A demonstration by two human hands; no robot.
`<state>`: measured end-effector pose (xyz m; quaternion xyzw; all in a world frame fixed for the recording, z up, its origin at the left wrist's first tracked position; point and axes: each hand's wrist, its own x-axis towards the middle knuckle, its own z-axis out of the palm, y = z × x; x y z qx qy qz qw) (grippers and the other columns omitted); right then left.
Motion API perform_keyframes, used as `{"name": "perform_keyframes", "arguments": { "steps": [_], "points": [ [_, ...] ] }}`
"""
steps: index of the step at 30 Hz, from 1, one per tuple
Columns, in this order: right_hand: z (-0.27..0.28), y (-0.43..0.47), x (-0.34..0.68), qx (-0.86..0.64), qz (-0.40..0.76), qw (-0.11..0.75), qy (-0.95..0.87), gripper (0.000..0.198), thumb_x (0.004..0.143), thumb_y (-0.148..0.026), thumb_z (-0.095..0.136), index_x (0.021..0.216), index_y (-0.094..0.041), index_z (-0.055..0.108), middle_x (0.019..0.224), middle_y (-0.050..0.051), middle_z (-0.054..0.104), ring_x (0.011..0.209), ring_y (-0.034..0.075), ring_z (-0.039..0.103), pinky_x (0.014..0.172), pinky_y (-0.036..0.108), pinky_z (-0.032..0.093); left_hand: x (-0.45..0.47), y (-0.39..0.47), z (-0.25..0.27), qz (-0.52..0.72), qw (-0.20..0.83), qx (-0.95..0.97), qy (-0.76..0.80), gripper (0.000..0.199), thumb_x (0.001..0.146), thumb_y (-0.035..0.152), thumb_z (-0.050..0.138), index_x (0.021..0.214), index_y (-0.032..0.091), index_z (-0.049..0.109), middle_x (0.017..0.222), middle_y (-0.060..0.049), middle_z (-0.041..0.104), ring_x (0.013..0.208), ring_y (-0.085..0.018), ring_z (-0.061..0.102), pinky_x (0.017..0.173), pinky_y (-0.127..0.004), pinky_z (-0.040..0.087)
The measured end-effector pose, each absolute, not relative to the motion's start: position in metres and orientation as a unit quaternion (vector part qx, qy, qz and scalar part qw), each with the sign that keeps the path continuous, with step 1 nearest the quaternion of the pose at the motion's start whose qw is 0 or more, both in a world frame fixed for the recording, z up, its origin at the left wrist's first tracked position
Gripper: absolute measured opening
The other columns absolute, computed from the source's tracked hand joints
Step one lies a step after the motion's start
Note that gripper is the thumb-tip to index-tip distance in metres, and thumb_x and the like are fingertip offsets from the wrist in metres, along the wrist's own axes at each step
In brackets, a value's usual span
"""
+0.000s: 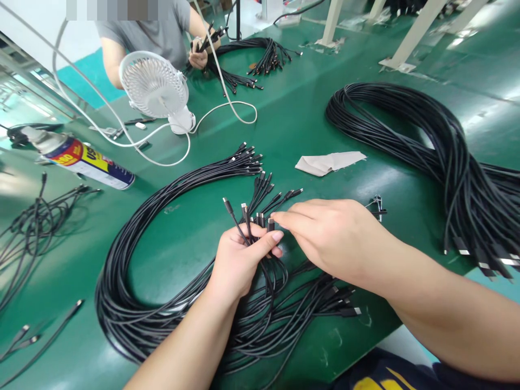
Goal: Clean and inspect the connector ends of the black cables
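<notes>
A glossy green tabletop [284, 130] spreads before you, with pale metal posts [414, 38] standing at its far right. Across the far left side sits a person in a gray shirt [162, 35], gripping black cables. A thick black cable bundle [442, 130] lies looped at the right; another cable loop [116, 260] curves around the near left and center, beneath your arms. Left of center stand a small white fan [156, 89] and, nearer, a spray can [87, 160]. A crumpled pale cloth [331, 163] lies beyond your right hand [331, 235].

Your left hand [239, 260] reaches in from the near edge, fingers curled and thumb laid across, holding several cable ends [246, 214] upright at the center. Your right hand comes from the right, palm down, fingers bunched and pointing left, tips at a metal-tipped plug [271, 224]; whether they pinch it, you cannot tell.
</notes>
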<state>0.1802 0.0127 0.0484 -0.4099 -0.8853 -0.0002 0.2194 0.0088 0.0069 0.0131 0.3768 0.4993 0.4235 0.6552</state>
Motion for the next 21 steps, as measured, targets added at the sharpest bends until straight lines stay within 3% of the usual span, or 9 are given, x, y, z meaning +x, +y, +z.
{"name": "perform_keyframes", "arguments": {
  "steps": [5,9,11,14,21],
  "points": [
    [0.050,0.013,0.182,-0.427,0.041,0.228,-0.874,0.026,0.088,-0.008,0.047,0.095,-0.014,0.071,0.083,0.006,0.072,0.068,0.018,0.065,0.056,0.029,0.040,0.008,0.006,0.013,0.423,0.659,0.378,0.494,0.021,0.070,0.025,0.080,0.061,0.016,0.064,0.052,0.001,0.067,0.050,-0.010,0.060,0.057,-0.023,0.048],
    [0.049,0.020,0.182,-0.464,0.213,0.264,-0.818,0.016,0.090,-0.019,0.054,0.095,-0.018,0.069,0.086,0.002,0.071,0.073,0.014,0.062,0.061,0.025,0.041,0.008,0.005,0.012,0.420,0.675,0.379,0.474,0.020,0.070,0.025,0.080,0.062,0.015,0.064,0.052,0.001,0.068,0.050,-0.009,0.060,0.057,-0.021,0.049],
    [0.048,0.024,0.180,-0.452,0.301,0.281,-0.791,0.011,0.089,-0.022,0.058,0.086,-0.018,0.068,0.079,0.000,0.068,0.069,0.011,0.059,0.061,0.023,0.041,0.008,0.005,0.013,0.417,0.687,0.374,0.463,0.020,0.068,0.024,0.081,0.063,0.015,0.064,0.052,0.001,0.068,0.050,-0.009,0.061,0.057,-0.020,0.049],
    [0.047,0.029,0.177,-0.415,0.384,0.288,-0.773,0.021,0.090,-0.018,0.055,0.070,-0.017,0.063,0.064,-0.002,0.061,0.059,0.009,0.053,0.057,0.020,0.039,0.008,0.004,0.014,0.410,0.704,0.367,0.449,0.022,0.065,0.022,0.083,0.065,0.016,0.063,0.051,0.002,0.068,0.049,-0.009,0.063,0.057,-0.020,0.050],
    [0.046,0.033,0.180,-0.447,0.224,0.365,-0.785,0.017,0.087,-0.014,0.054,0.072,-0.014,0.060,0.063,0.000,0.058,0.059,0.010,0.050,0.057,0.023,0.038,0.009,0.004,0.016,0.412,0.709,0.352,0.452,0.024,0.065,0.021,0.083,0.065,0.015,0.060,0.049,0.003,0.067,0.047,-0.009,0.063,0.055,-0.020,0.050]
  ]
}}
